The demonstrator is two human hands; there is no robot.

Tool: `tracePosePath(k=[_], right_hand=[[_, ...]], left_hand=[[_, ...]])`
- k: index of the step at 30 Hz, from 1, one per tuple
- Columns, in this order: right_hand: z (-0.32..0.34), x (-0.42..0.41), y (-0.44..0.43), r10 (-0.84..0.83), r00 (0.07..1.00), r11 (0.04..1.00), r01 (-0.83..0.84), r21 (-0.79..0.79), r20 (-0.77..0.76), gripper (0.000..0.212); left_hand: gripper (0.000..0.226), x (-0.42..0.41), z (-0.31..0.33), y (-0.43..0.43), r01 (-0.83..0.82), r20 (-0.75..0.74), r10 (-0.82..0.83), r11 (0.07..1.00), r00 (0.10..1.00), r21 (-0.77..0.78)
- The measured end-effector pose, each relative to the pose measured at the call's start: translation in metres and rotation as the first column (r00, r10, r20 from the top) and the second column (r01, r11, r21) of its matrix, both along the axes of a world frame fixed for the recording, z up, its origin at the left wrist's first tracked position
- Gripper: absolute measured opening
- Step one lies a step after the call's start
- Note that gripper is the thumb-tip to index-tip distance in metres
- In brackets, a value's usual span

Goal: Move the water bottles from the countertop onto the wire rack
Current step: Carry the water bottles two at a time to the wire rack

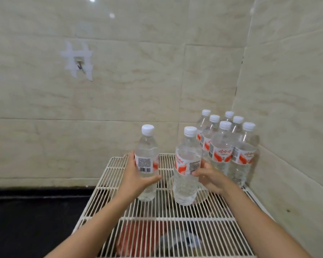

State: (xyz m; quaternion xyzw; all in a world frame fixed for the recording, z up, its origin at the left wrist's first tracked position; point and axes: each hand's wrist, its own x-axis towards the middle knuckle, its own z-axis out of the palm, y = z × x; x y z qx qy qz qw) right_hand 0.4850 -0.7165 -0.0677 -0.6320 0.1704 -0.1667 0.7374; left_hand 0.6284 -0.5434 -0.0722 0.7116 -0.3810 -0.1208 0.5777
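A white wire rack (175,218) fills the lower middle of the view. My left hand (136,175) grips a clear water bottle (147,161) with a white cap and red-and-white label, upright over the rack's far left part. My right hand (209,176) grips a second such bottle (187,164) just right of it, also upright, its base at the rack wires. Several more bottles (229,146) stand clustered in the rack's far right corner against the walls.
Beige tiled walls close in behind and on the right. A small hook (80,66) is stuck to the back wall at the left. A dark countertop (35,220) lies left of the rack. Red and grey items (138,237) show under the rack wires.
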Motion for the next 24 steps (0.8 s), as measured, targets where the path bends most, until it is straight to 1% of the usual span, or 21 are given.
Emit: tracePosePath(k=[1, 3, 4, 5, 7, 9, 10, 12, 14, 16, 18, 19, 20, 22, 23, 24], right_hand=[[0.000, 0.001, -0.001, 0.017, 1.000, 0.999, -0.018, -0.030, -0.023, 0.088], [-0.001, 0.002, 0.000, -0.044, 0.997, 0.982, 0.033, -0.186, -0.056, 0.065], [-0.002, 0.002, 0.003, -0.109, 0.992, 0.956, 0.087, -0.280, -0.063, 0.056], [-0.003, 0.002, 0.007, -0.190, 0.980, 0.918, 0.156, -0.364, -0.060, 0.051], [-0.007, 0.004, 0.024, -0.393, 0.919, 0.806, 0.338, -0.486, -0.013, 0.054], [-0.014, 0.010, 0.043, -0.569, 0.821, 0.683, 0.505, -0.528, 0.049, 0.060], [-0.018, 0.013, 0.050, -0.636, 0.769, 0.623, 0.559, -0.547, 0.062, 0.064], [-0.023, 0.018, 0.056, -0.722, 0.690, 0.529, 0.606, -0.594, 0.061, 0.071], [-0.024, 0.018, 0.057, -0.747, 0.662, 0.494, 0.620, -0.610, 0.068, 0.074], [-0.024, 0.016, 0.058, -0.746, 0.661, 0.479, 0.616, -0.625, 0.080, 0.074], [-0.025, 0.016, 0.059, -0.741, 0.666, 0.475, 0.608, -0.637, 0.083, 0.074], [-0.025, 0.017, 0.060, -0.742, 0.665, 0.474, 0.610, -0.635, 0.084, 0.075], [-0.025, 0.018, 0.060, -0.746, 0.660, 0.471, 0.616, -0.631, 0.088, 0.075], [-0.026, 0.018, 0.062, -0.750, 0.653, 0.462, 0.629, -0.625, 0.104, 0.075], [-0.027, 0.018, 0.063, -0.747, 0.655, 0.464, 0.634, -0.619, 0.110, 0.074], [-0.028, 0.018, 0.063, -0.741, 0.661, 0.472, 0.635, -0.611, 0.114, 0.074]], left_hand=[[0.080, -0.006, -0.001, -0.006, -0.046, -0.002, 0.046, 0.998, 0.999, -0.030], [0.066, -0.009, -0.001, -0.013, -0.145, -0.067, 0.142, 0.988, 0.988, -0.052], [0.064, -0.005, -0.002, -0.013, -0.152, -0.110, 0.146, 0.987, 0.983, -0.049], [0.064, 0.000, -0.002, -0.011, -0.113, -0.167, 0.105, 0.993, 0.980, -0.043], [0.069, 0.017, -0.003, -0.006, 0.082, -0.263, -0.091, 0.996, 0.960, -0.042], [0.077, 0.033, 0.001, -0.006, 0.284, -0.325, -0.285, 0.957, 0.902, -0.051], [0.074, 0.039, 0.003, -0.008, 0.351, -0.357, -0.348, 0.935, 0.867, -0.059], [0.070, 0.043, 0.008, -0.011, 0.437, -0.403, -0.422, 0.898, 0.812, -0.060], [0.073, 0.050, 0.003, -0.012, 0.451, -0.441, -0.436, 0.889, 0.784, -0.077], [0.074, 0.051, -0.003, -0.008, 0.419, -0.444, -0.421, 0.901, 0.791, -0.108], [0.075, 0.044, -0.009, 0.000, 0.347, -0.373, -0.353, 0.934, 0.858, -0.087], [0.079, 0.037, -0.014, 0.003, 0.291, -0.332, -0.297, 0.954, 0.895, -0.070], [0.087, 0.030, -0.019, 0.006, 0.212, -0.302, -0.218, 0.976, 0.928, -0.055], [0.107, 0.011, -0.024, 0.007, -0.012, -0.212, 0.017, 1.000, 0.977, 0.023], [0.115, 0.004, -0.027, 0.005, -0.107, -0.132, 0.114, 0.992, 0.985, 0.063], [0.120, -0.003, -0.030, 0.000, -0.170, -0.076, 0.175, 0.983, 0.982, 0.064]])
